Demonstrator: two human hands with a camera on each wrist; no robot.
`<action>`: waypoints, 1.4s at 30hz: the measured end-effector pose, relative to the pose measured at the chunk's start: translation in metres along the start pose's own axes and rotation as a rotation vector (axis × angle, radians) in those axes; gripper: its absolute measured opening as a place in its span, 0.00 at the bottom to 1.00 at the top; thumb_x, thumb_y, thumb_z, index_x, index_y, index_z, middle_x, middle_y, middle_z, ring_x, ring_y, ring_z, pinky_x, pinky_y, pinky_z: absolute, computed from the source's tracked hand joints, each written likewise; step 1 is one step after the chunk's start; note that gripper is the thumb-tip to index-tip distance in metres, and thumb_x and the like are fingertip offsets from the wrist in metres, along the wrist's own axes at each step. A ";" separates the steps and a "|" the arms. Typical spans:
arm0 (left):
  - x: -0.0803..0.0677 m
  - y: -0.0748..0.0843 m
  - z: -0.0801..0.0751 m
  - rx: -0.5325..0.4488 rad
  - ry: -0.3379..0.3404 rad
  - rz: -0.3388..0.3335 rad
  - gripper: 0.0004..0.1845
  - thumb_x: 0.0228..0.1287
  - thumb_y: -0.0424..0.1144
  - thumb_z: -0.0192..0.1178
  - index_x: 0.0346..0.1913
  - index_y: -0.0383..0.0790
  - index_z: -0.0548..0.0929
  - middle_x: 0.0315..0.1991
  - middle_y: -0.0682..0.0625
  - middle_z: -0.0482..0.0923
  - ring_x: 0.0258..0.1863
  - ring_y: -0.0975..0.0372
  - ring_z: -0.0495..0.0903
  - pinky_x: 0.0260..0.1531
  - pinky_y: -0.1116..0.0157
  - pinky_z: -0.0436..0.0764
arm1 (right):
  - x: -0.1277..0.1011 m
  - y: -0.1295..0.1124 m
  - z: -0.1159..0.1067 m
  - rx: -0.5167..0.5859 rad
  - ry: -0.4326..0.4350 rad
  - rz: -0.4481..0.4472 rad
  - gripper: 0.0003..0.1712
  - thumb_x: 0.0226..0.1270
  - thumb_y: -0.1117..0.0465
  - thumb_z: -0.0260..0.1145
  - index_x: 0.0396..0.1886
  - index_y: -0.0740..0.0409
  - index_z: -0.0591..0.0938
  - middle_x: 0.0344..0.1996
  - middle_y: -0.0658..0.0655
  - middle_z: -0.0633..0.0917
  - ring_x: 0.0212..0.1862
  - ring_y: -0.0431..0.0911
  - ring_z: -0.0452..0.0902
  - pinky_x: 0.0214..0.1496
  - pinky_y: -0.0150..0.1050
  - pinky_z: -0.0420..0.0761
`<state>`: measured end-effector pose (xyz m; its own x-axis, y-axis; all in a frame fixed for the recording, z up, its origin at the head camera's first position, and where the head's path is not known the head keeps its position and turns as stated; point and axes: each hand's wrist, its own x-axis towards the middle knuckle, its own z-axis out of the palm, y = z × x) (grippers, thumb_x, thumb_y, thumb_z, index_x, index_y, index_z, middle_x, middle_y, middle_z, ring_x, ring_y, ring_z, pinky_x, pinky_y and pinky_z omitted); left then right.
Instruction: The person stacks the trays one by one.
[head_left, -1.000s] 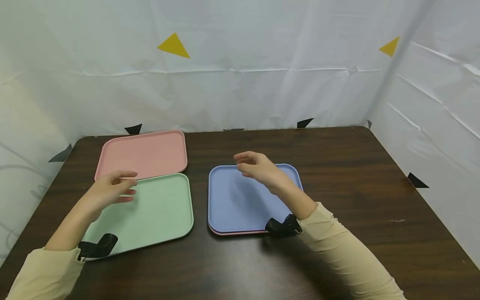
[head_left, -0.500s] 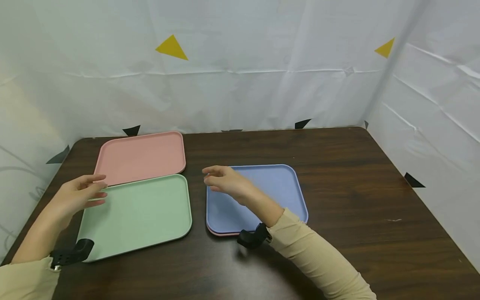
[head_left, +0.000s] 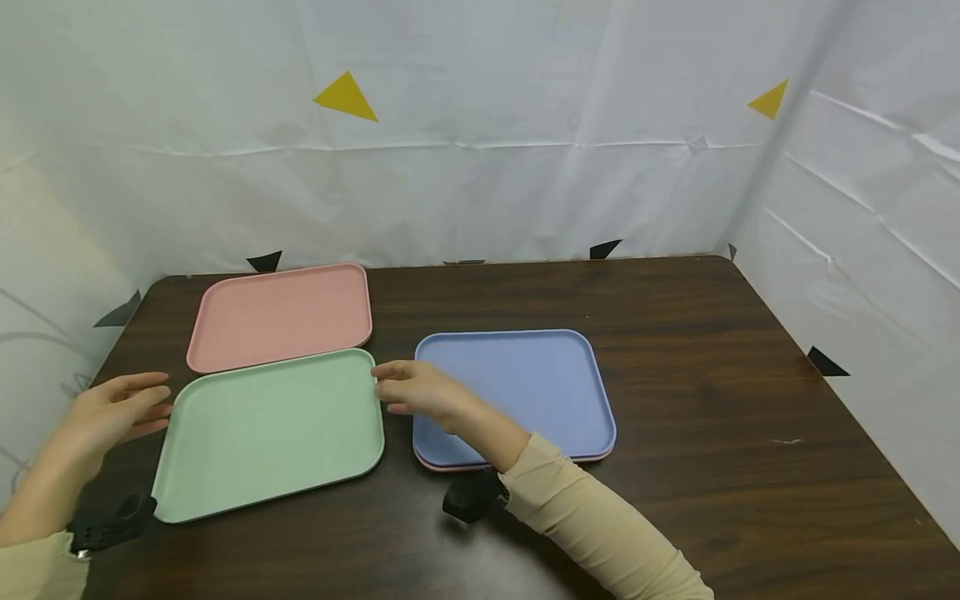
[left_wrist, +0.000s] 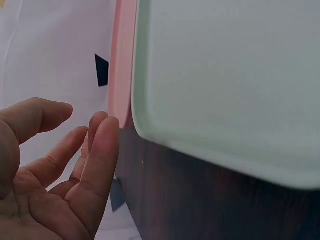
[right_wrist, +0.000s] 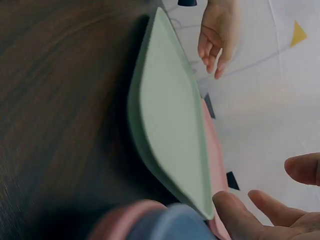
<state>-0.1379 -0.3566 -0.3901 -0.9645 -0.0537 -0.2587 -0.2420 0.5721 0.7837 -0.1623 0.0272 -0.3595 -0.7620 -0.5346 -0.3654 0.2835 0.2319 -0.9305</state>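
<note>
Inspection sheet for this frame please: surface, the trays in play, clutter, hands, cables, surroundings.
Surface: dark brown wooden table, bare where visible.
Job's things: pale green rounded plastic tray lying flat, its far edge over the near edge of the pink plastic tray.
Clutter: blue plastic tray stacked on another pink-edged tray.
Hands: left hand open beside the green tray's left edge, not touching; right hand open at its right edge, contact unclear.
Cables: nothing seen; black wrist straps only.
Surroundings: white sheet walls with yellow and black triangle markers.
</note>
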 end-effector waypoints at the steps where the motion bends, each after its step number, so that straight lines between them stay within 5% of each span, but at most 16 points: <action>1: 0.000 -0.003 -0.001 0.002 0.000 -0.008 0.32 0.74 0.47 0.45 0.69 0.25 0.59 0.45 0.50 0.76 0.30 0.82 0.75 0.34 0.75 0.85 | 0.001 0.002 0.002 0.008 -0.004 0.009 0.28 0.69 0.65 0.53 0.68 0.67 0.66 0.68 0.65 0.67 0.70 0.56 0.64 0.70 0.45 0.72; 2: 0.000 -0.006 -0.002 0.002 0.000 -0.016 0.32 0.74 0.47 0.44 0.69 0.24 0.58 0.49 0.41 0.75 0.30 0.83 0.75 0.33 0.75 0.85 | 0.003 0.003 0.003 0.014 -0.010 0.018 0.28 0.70 0.65 0.53 0.68 0.67 0.66 0.69 0.64 0.67 0.70 0.56 0.63 0.71 0.45 0.71; 3: 0.000 -0.009 -0.003 -0.010 0.006 -0.036 0.28 0.74 0.47 0.45 0.68 0.34 0.63 0.49 0.43 0.75 0.30 0.83 0.74 0.33 0.76 0.84 | 0.003 0.005 0.005 0.017 -0.018 0.028 0.28 0.70 0.65 0.53 0.69 0.66 0.65 0.70 0.64 0.66 0.70 0.55 0.63 0.71 0.46 0.70; 6: -0.002 -0.014 -0.006 0.001 -0.023 -0.062 0.28 0.74 0.47 0.44 0.69 0.32 0.62 0.55 0.32 0.72 0.29 0.84 0.73 0.34 0.76 0.84 | 0.006 0.009 0.009 0.029 -0.027 0.051 0.29 0.69 0.64 0.54 0.69 0.64 0.65 0.71 0.62 0.64 0.72 0.54 0.60 0.73 0.48 0.68; 7: -0.004 -0.013 -0.007 0.016 -0.037 -0.066 0.33 0.75 0.47 0.43 0.69 0.22 0.56 0.59 0.23 0.63 0.29 0.85 0.72 0.34 0.76 0.84 | 0.006 0.009 0.010 0.033 -0.024 0.057 0.29 0.69 0.64 0.54 0.70 0.64 0.65 0.71 0.61 0.64 0.72 0.54 0.60 0.73 0.48 0.67; 9: -0.005 -0.013 -0.007 0.036 -0.053 -0.078 0.33 0.75 0.47 0.43 0.69 0.21 0.56 0.60 0.21 0.62 0.29 0.86 0.71 0.35 0.75 0.84 | 0.006 0.010 0.012 0.036 -0.015 0.062 0.30 0.68 0.64 0.55 0.69 0.63 0.65 0.71 0.61 0.64 0.73 0.55 0.59 0.74 0.49 0.66; 10: -0.006 -0.012 -0.006 0.059 -0.066 -0.069 0.36 0.75 0.46 0.41 0.67 0.13 0.49 0.63 0.16 0.52 0.30 0.86 0.70 0.35 0.75 0.85 | 0.006 0.010 0.013 0.039 -0.010 0.062 0.30 0.68 0.64 0.55 0.69 0.64 0.65 0.71 0.61 0.64 0.73 0.55 0.58 0.74 0.50 0.65; 18: -0.004 -0.010 0.000 0.066 -0.106 -0.062 0.36 0.75 0.45 0.43 0.65 0.11 0.51 0.56 0.22 0.66 0.31 0.85 0.71 0.37 0.72 0.86 | 0.008 0.008 0.016 0.039 0.032 0.054 0.28 0.68 0.65 0.55 0.67 0.66 0.66 0.69 0.64 0.65 0.72 0.56 0.60 0.73 0.51 0.66; 25: -0.001 -0.013 0.003 0.074 -0.151 -0.081 0.37 0.75 0.46 0.44 0.66 0.12 0.51 0.61 0.18 0.59 0.31 0.85 0.72 0.39 0.69 0.86 | 0.009 0.007 0.016 0.017 0.056 0.067 0.29 0.68 0.64 0.55 0.68 0.65 0.67 0.69 0.63 0.66 0.72 0.57 0.60 0.73 0.51 0.66; 42: 0.001 -0.011 0.002 0.071 -0.201 -0.163 0.38 0.72 0.43 0.48 0.67 0.12 0.50 0.58 0.23 0.68 0.31 0.82 0.74 0.41 0.65 0.86 | 0.011 0.009 0.023 0.037 0.079 0.101 0.33 0.66 0.64 0.56 0.69 0.68 0.62 0.71 0.66 0.62 0.73 0.58 0.55 0.75 0.54 0.63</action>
<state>-0.1359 -0.3614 -0.4004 -0.8712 0.0094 -0.4909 -0.3779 0.6253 0.6827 -0.1550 0.0052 -0.3728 -0.7717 -0.4439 -0.4555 0.3811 0.2505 -0.8899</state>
